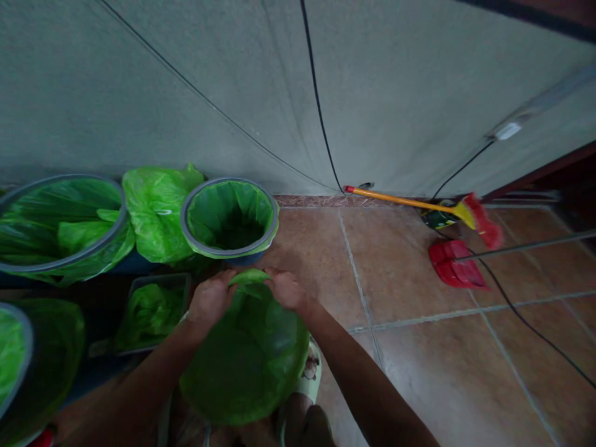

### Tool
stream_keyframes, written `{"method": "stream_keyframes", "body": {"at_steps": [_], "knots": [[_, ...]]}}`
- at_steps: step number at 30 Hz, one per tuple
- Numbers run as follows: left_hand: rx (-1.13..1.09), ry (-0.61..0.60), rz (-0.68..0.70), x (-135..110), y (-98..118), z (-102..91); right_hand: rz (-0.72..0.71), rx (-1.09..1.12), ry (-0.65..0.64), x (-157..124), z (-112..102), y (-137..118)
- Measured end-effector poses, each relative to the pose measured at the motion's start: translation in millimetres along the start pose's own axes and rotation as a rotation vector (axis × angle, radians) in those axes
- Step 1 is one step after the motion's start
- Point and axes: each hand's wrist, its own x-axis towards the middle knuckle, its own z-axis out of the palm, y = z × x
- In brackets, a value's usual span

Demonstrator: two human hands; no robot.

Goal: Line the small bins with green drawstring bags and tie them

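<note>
A full green plastic bag (246,360) hangs in front of me, bulging and rounded. My left hand (210,300) and my right hand (287,289) are both closed on its gathered neck (250,277), one on each side. Just beyond my hands stands a round grey bin (230,217) lined with a green bag, its inside dark and hollow. My slippered feet show below the hanging bag.
A larger lined bin (60,223) and a tied green bag (156,208) sit at the left by the wall. A small rectangular bin (153,310) and another lined bin (18,360) stand nearer. A yellow-handled broom (419,203) and red dustpan (456,264) lie on the tiles; black cables cross the floor.
</note>
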Motion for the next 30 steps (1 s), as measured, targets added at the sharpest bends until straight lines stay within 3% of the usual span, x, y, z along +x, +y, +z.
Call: {"method": "stream_keyframes", "body": {"at_steps": [2,5,9,12,15,19,23,30], "knots": [[0.022,0.001,-0.005,1.9,2.3,-8.6,0.022,0.021,-0.004,-8.3,-0.9,0.5],[-0.095,0.02,-0.008,1.6,-6.5,-26.9,0.203,0.124,0.089,-31.5,9.4,-0.3],[-0.271,-0.014,-0.168,-3.5,-26.7,-48.8,0.357,0.264,0.169,-70.3,33.0,-2.9],[-0.279,0.01,-0.228,-3.5,-29.0,-53.4,0.379,0.18,0.259,-82.5,33.0,-5.4],[-0.249,0.024,-0.155,0.6,-16.4,-44.9,0.235,0.068,0.329,-66.0,13.4,-9.4],[-0.132,-0.02,0.022,3.4,3.0,-23.6,0.031,-0.018,0.16,-22.6,-7.1,-17.2],[-0.034,-0.032,0.084,0.3,4.1,-8.4,-0.037,-0.085,0.004,-3.7,-2.2,-22.4],[0.033,-0.03,0.096,-0.1,-1.2,-3.8,-0.028,-0.111,-0.035,-8.6,2.4,-19.9]]}}
